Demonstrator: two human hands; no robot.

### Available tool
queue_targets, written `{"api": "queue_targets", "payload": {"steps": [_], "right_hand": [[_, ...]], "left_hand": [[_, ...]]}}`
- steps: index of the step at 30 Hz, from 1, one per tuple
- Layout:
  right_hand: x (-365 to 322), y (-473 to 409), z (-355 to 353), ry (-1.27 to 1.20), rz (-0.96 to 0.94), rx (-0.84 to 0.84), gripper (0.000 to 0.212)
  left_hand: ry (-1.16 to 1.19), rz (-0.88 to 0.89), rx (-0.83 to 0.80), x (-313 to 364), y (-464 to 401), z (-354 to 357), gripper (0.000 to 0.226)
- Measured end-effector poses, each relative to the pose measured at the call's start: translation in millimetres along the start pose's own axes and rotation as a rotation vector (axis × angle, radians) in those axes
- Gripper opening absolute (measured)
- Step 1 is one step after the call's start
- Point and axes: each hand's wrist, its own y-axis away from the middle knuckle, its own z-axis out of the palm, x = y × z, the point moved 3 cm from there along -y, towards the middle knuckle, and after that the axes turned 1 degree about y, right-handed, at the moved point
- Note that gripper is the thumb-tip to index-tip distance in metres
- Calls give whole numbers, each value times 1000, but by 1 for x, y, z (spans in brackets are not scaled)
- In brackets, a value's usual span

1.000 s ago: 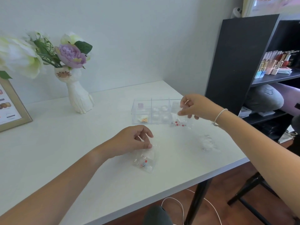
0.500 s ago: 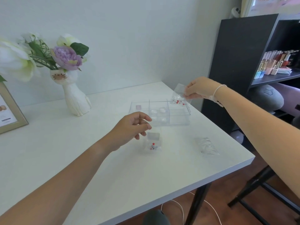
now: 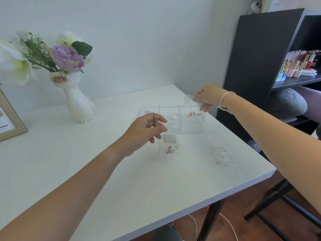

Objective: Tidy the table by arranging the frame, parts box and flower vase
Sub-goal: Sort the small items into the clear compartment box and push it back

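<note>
— What just changed?

— A second ago the right hand (image 3: 207,97) was low by the parts box (image 3: 173,119), pinching a little clear bag (image 3: 192,101) with beads inside. Now that hand is up over the far right slot. The bag looks empty, and small red beads (image 3: 193,114) lie in the slot under it. So I think that bag is done.

— And the left hand (image 3: 146,131)?

— It has lifted too. Its fingers are curled round the top of another small bag (image 3: 169,146), which hangs down. That one may go in next.

— Where is the box?

— Between the two hands, a bit past the left one. Its long side runs from hand to hand.

— The vase (image 3: 78,100) and the frame (image 3: 10,119)?

— Way off beyond the left arm, not moved yet. One more crinkly bag (image 3: 223,157) lies under the right arm.
</note>
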Motion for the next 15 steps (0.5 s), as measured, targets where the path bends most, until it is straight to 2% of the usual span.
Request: {"api": "queue_targets", "payload": {"steps": [4,9,15], "right_hand": [[-4,-6,10,63,35,0,10],[-9,-8,19,167,-11,42,11],[-3,-15,22,211,-52,42,25]], "left_hand": [[-4,8,7,2,-5,1,15],[2,4,14,3,-10,1,16],[3,1,9,2,-13,4,15]]}}
